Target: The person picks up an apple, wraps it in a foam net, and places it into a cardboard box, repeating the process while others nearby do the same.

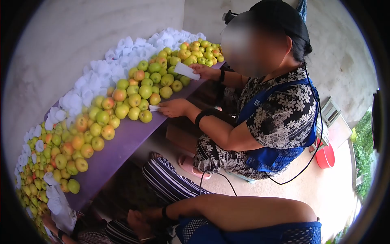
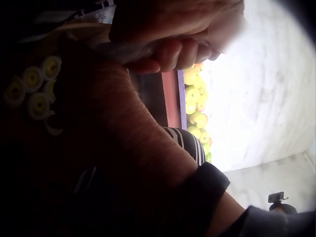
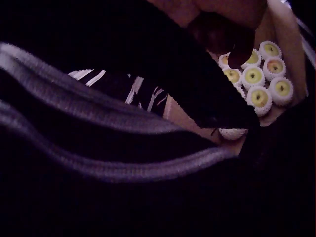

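Note:
My two hands are close together low in the head view, the left hand (image 1: 136, 223) against the right hand (image 1: 153, 213). In the left wrist view the left hand (image 2: 173, 24) curls its fingers (image 2: 170, 53) round a pale, blurred thing (image 2: 123, 50). The right hand (image 2: 94, 89) lies in deep shadow just below, its fingers hidden; I cannot tell what it holds. Past the hands, apples in white foam nets (image 2: 33, 79) are set out in rows. The right wrist view shows these netted apples (image 3: 253, 76) in a cardboard box (image 3: 289, 39), partly covered by dark shapes.
A purple table (image 1: 109, 156) bears heaped green and reddish apples (image 1: 134, 99), with white foam nets (image 1: 93, 79) behind. A person in a cap (image 1: 280, 28) holds a foam net (image 1: 187, 71) beside it. Another arm (image 1: 61, 234) reaches in at lower left. A red bucket (image 1: 325, 156) stands right.

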### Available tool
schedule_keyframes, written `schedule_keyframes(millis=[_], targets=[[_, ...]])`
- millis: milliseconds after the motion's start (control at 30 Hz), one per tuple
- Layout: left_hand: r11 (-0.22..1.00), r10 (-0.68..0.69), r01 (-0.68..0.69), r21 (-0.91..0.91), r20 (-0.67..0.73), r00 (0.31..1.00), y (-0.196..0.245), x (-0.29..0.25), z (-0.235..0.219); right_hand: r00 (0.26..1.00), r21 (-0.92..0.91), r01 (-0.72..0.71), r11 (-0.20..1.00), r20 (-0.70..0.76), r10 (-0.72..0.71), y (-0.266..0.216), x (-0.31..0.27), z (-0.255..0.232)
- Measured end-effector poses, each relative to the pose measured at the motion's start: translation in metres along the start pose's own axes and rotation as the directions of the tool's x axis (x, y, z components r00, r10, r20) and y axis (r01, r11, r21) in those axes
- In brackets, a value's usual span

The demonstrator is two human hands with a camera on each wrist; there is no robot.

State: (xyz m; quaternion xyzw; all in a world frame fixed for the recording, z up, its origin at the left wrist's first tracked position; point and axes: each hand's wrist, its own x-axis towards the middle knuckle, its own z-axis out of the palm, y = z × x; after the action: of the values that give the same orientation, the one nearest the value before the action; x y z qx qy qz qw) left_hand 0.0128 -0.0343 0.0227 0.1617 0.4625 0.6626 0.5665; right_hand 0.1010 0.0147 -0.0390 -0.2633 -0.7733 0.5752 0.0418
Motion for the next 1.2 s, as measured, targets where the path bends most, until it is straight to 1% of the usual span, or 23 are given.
schedule_keyframes(millis=[67,133,167,233,367,433,467,533,567,633,667,733,767,800,833,867,933,1067,1167,1200], targets=[[1.0,-0.01,0.01,0.009,-0.019,1.0,-0.001,0.001,-0.002,1.0,0.003,0.004,1.0,-0.005,-0.004,0.002,0.0,0.002],[0.997,0.056,-0.058,0.041,0.042,0.998,-0.002,0.002,-0.007,1.0,0.006,0.009,1.0,-0.008,-0.009,0.003,0.009,0.001],[0.997,0.054,-0.056,0.046,0.04,0.998,0.001,0.0,-0.004,1.0,0.008,0.012,1.0,-0.009,-0.012,0.004,0.013,0.004],[0.99,0.016,-0.009,-0.141,0.047,0.999,0.008,-0.004,0.0,1.0,0.017,0.019,1.0,-0.011,-0.019,0.009,0.016,0.007],[0.994,0.013,-0.012,-0.104,0.007,1.0,0.005,0.001,-0.01,0.999,0.043,0.031,0.999,-0.019,-0.03,0.019,0.029,0.02],[0.972,-0.054,0.056,-0.228,0.013,0.998,0.005,0.004,-0.013,0.999,0.053,0.038,0.998,-0.031,-0.036,0.024,0.038,0.025],[0.974,-0.059,0.061,-0.219,0.014,0.998,0.006,0.005,-0.013,0.998,0.059,0.041,0.997,-0.038,-0.039,0.026,0.041,0.026],[0.983,-0.03,0.044,-0.176,0.085,0.996,0.008,0.005,-0.013,0.998,0.073,0.049,0.996,-0.047,-0.045,0.028,0.046,0.03],[0.985,-0.035,0.048,-0.168,0.08,0.996,0.007,0.007,-0.015,0.998,0.081,0.052,0.995,-0.049,-0.048,0.031,0.044,0.033],[0.996,0.0,0.009,-0.092,0.101,0.995,0.005,0.011,-0.019,0.997,0.097,0.059,0.993,-0.053,-0.054,0.034,0.045,0.04],[0.996,-0.006,0.014,-0.083,0.096,0.995,0.006,0.012,-0.018,0.997,0.105,0.063,0.992,-0.055,-0.057,0.036,0.048,0.045],[0.994,-0.043,0.046,-0.096,0.032,0.999,0.008,0.013,-0.015,0.996,0.118,0.07,0.99,-0.06,-0.064,0.037,0.051,0.06],[0.995,-0.046,0.049,-0.091,0.03,0.998,0.008,0.015,-0.015,0.996,0.121,0.073,0.99,-0.064,-0.066,0.038,0.054,0.059],[0.992,-0.045,0.055,-0.112,0.09,0.995,0.009,0.016,-0.016,0.996,0.124,0.074,0.989,-0.068,-0.066,0.044,0.057,0.053],[0.989,-0.042,0.062,-0.132,0.149,0.988,0.009,0.017,-0.016,0.995,0.127,0.076,0.989,-0.072,-0.067,0.042,0.055,0.06],[0.99,-0.047,0.066,-0.128,0.148,0.988,0.009,0.018,-0.015,0.995,0.13,0.077,0.988,-0.076,-0.068,0.045,0.058,0.062],[0.986,-0.101,0.102,-0.132,0.01,0.995,0.012,0.019,-0.014,0.994,0.138,0.084,0.987,-0.084,-0.072,0.044,0.066,0.07],[0.972,-0.153,0.157,-0.173,0.033,0.988,0.015,0.02,-0.015,0.992,0.153,0.099,0.983,-0.091,-0.086,0.045,0.06,0.057],[0.961,-0.192,0.187,-0.202,-0.004,0.981,0.015,0.021,-0.012,0.99,0.157,0.112,0.981,-0.098,-0.098,0.044,0.061,0.068],[0.959,-0.19,0.199,-0.2,0.064,0.98,0.015,0.023,-0.014,0.989,0.158,0.116,0.981,-0.104,-0.101,0.045,0.062,0.067]])
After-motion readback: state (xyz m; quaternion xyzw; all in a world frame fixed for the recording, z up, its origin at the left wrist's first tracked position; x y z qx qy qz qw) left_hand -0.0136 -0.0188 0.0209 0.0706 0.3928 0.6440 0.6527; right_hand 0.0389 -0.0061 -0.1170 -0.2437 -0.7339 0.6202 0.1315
